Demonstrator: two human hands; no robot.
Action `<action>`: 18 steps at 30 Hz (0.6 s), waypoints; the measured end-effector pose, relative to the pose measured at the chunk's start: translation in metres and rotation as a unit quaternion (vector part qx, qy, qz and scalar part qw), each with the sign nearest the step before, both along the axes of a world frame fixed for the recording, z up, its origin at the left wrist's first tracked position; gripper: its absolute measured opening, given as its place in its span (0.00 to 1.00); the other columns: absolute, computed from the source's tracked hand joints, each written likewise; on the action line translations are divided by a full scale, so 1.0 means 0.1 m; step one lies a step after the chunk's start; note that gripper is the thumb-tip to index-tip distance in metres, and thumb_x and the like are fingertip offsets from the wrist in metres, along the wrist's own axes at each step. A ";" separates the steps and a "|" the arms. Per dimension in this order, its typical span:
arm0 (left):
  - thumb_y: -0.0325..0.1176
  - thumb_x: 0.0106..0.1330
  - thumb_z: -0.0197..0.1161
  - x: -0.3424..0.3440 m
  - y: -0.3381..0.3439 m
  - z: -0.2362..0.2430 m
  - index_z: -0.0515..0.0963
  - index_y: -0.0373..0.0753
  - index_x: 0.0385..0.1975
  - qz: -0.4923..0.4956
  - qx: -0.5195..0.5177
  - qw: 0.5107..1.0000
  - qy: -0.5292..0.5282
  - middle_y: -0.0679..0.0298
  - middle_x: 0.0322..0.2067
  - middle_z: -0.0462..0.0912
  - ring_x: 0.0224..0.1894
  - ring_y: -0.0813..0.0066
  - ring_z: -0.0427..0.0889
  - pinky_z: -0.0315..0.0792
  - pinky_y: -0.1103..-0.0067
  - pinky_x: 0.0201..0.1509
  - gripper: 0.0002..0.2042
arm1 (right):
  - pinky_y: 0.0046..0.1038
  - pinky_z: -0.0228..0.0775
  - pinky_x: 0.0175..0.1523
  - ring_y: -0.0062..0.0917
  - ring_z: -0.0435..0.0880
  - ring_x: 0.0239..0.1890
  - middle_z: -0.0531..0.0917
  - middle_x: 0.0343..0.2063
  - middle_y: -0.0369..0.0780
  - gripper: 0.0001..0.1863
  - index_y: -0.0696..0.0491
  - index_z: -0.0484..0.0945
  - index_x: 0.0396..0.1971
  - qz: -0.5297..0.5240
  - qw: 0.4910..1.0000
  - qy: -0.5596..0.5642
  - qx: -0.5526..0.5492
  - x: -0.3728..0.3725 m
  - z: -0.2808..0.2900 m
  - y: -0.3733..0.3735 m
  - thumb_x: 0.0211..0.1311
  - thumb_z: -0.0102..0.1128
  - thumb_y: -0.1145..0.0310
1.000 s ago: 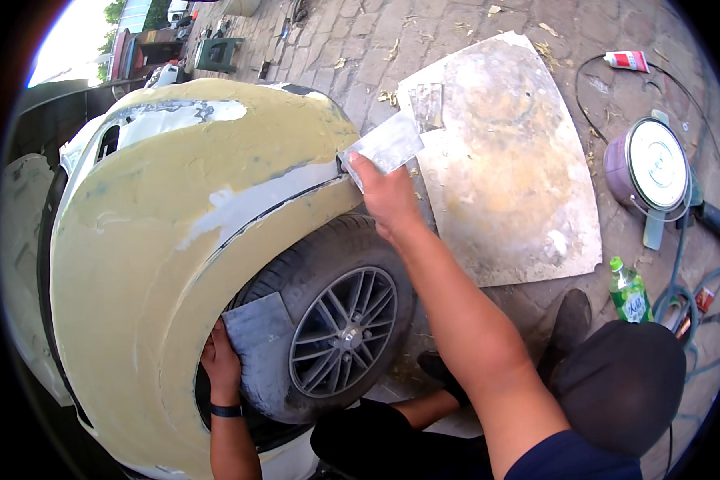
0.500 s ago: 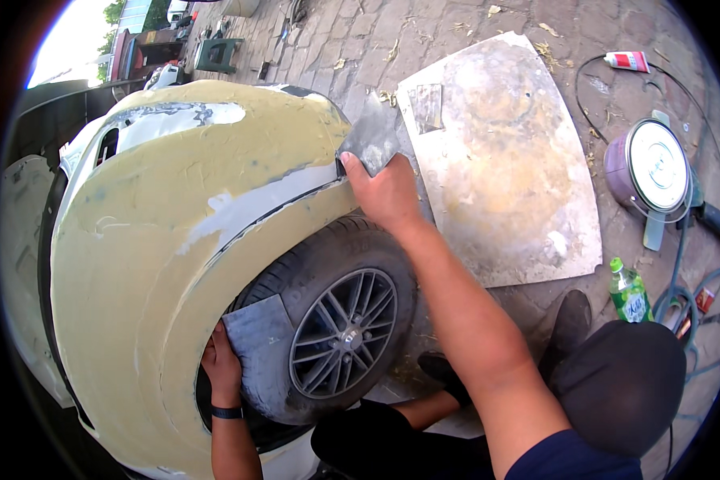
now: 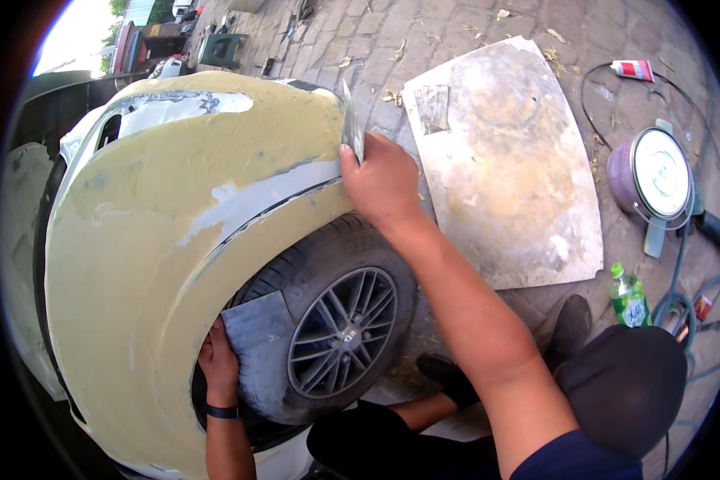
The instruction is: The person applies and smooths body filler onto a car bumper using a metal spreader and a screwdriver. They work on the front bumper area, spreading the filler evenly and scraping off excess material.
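A car fender coated in yellowish filler, with bare grey patches, fills the left. My right hand is closed on a thin metal spreader, held nearly edge-on against the fender's right edge, above the wheel arch. My left hand grips a larger grey flat sheet at the arch's lower left, in front of the tyre. The silver-grey wheel rim shows beside that sheet.
On the paving lie a stained panel with a small plate, a red-and-white tube, a lidded can, a green-capped bottle and coiled hoses. A green stool stands behind the car.
The spreader in my right hand has turned from face-on to nearly edge-on and upright, and the hand has shifted slightly. My left hand and its sheet stay about where they were.
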State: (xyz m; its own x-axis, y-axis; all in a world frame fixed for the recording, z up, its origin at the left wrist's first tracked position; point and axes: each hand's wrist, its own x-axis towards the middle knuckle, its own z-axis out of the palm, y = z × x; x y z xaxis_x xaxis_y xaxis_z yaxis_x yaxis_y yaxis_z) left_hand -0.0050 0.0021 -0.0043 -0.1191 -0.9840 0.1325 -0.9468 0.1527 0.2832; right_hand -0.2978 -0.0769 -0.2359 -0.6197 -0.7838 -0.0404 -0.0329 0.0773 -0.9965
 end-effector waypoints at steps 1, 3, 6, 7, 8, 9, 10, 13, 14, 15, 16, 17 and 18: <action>0.34 0.81 0.54 -0.02 0.00 0.00 0.78 0.28 0.59 -0.002 -0.001 1.000 0.005 0.58 0.56 0.84 0.59 0.72 0.79 0.68 0.75 0.66 0.17 | 0.48 0.77 0.44 0.48 0.85 0.39 0.85 0.33 0.46 0.12 0.55 0.82 0.32 -0.009 1.000 0.008 -0.003 0.01 0.01 -0.02 0.65 0.59 0.61; 0.34 0.81 0.54 -0.03 0.00 -0.01 0.78 0.28 0.59 -0.006 -0.002 1.000 0.009 0.59 0.56 0.85 0.59 0.73 0.80 0.68 0.76 0.65 0.17 | 0.48 0.77 0.43 0.48 0.85 0.38 0.85 0.32 0.47 0.12 0.55 0.82 0.31 -0.026 0.999 0.025 -0.008 0.04 0.02 -0.06 0.64 0.60 0.62; 0.34 0.81 0.54 -0.03 -0.02 -0.02 0.79 0.28 0.58 -0.007 -0.001 1.000 0.005 0.59 0.55 0.85 0.58 0.74 0.80 0.69 0.76 0.65 0.16 | 0.48 0.77 0.43 0.48 0.85 0.37 0.84 0.31 0.47 0.11 0.56 0.82 0.29 -0.023 0.999 0.042 -0.018 -0.01 -0.01 -0.10 0.63 0.61 0.62; 0.34 0.81 0.54 -0.06 -0.02 -0.01 0.79 0.28 0.58 -0.004 0.000 1.000 0.001 0.59 0.55 0.85 0.57 0.74 0.80 0.69 0.76 0.65 0.16 | 0.48 0.77 0.43 0.48 0.85 0.37 0.85 0.31 0.47 0.11 0.56 0.82 0.29 -0.019 0.998 0.051 -0.017 -0.05 -0.03 -0.11 0.63 0.61 0.62; 0.34 0.81 0.54 -0.08 -0.02 -0.01 0.79 0.28 0.57 -0.001 0.002 1.000 -0.002 0.60 0.55 0.85 0.57 0.74 0.80 0.69 0.76 0.64 0.16 | 0.48 0.78 0.43 0.48 0.86 0.37 0.85 0.31 0.48 0.12 0.56 0.83 0.29 -0.016 0.998 0.060 -0.016 -0.09 -0.05 -0.13 0.63 0.61 0.62; 0.34 0.81 0.55 -0.06 -0.02 -0.02 0.79 0.28 0.57 0.002 0.004 1.000 0.011 0.60 0.54 0.85 0.56 0.74 0.80 0.69 0.76 0.64 0.16 | 0.48 0.78 0.44 0.48 0.86 0.38 0.85 0.31 0.48 0.12 0.56 0.83 0.29 -0.011 0.998 0.067 -0.015 -0.11 -0.05 -0.13 0.63 0.61 0.62; 0.34 0.81 0.55 -0.03 -0.02 -0.02 0.79 0.28 0.57 0.005 0.006 1.000 0.024 0.60 0.54 0.85 0.56 0.74 0.80 0.69 0.76 0.64 0.16 | 0.48 0.78 0.44 0.48 0.86 0.38 0.86 0.32 0.48 0.12 0.56 0.84 0.31 0.011 0.998 0.057 -0.006 -0.12 -0.02 -0.12 0.64 0.60 0.63; 0.34 0.81 0.55 -0.01 -0.02 -0.03 0.80 0.28 0.56 0.007 0.003 1.000 0.020 0.60 0.53 0.86 0.55 0.75 0.80 0.69 0.77 0.63 0.15 | 0.47 0.78 0.44 0.49 0.86 0.38 0.87 0.34 0.50 0.12 0.57 0.85 0.34 0.049 0.999 -0.014 0.019 -0.12 0.02 -0.09 0.65 0.59 0.64; 0.34 0.81 0.55 -0.01 -0.01 -0.03 0.80 0.28 0.56 0.007 0.000 1.000 0.012 0.60 0.52 0.86 0.55 0.75 0.80 0.69 0.77 0.63 0.15 | 0.47 0.78 0.43 0.48 0.87 0.37 0.87 0.34 0.51 0.13 0.58 0.85 0.35 0.045 0.997 -0.066 0.025 -0.10 -0.04 -0.08 0.66 0.58 0.64; 0.34 0.81 0.55 0.04 -0.01 -0.01 0.80 0.28 0.56 0.006 0.005 1.000 0.008 0.60 0.52 0.86 0.55 0.74 0.80 0.69 0.77 0.63 0.15 | 0.46 0.78 0.42 0.48 0.87 0.36 0.87 0.34 0.52 0.13 0.58 0.85 0.36 0.040 0.992 -0.119 0.028 -0.07 -0.10 -0.10 0.66 0.58 0.64; 0.33 0.81 0.55 0.07 -0.08 -0.02 0.80 0.28 0.56 -0.007 0.009 1.000 0.009 0.60 0.52 0.86 0.55 0.74 0.80 0.69 0.77 0.63 0.15 | 0.45 0.78 0.40 0.49 0.88 0.33 0.87 0.34 0.54 0.16 0.61 0.84 0.36 -0.008 0.957 -0.275 -0.090 0.05 -0.44 -0.25 0.66 0.60 0.62; 0.33 0.81 0.56 0.15 -0.06 0.00 0.80 0.28 0.55 -0.004 0.014 1.000 0.003 0.60 0.52 0.86 0.55 0.74 0.80 0.69 0.77 0.63 0.15 | 0.39 0.78 0.39 0.40 0.86 0.32 0.86 0.34 0.49 0.14 0.61 0.83 0.38 -0.003 0.926 -0.358 -0.119 0.06 -0.44 -0.24 0.66 0.62 0.63; 0.33 0.81 0.55 0.12 -0.05 -0.01 0.80 0.28 0.56 -0.003 0.009 1.000 -0.004 0.60 0.52 0.86 0.55 0.74 0.80 0.69 0.76 0.63 0.15 | 0.34 0.78 0.38 0.30 0.85 0.31 0.86 0.34 0.44 0.13 0.61 0.82 0.39 -0.002 0.889 -0.435 -0.141 0.06 -0.44 -0.18 0.66 0.64 0.65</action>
State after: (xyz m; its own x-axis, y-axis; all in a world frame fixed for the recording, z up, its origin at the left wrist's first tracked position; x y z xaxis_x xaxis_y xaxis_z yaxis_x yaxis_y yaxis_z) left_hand 0.0068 -0.0027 -0.0055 -0.1266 -0.9854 0.1134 -0.9480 0.1539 0.2784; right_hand -0.2920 -0.0946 -0.2802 -0.4532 -0.8368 -0.3073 0.7594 -0.1819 -0.6246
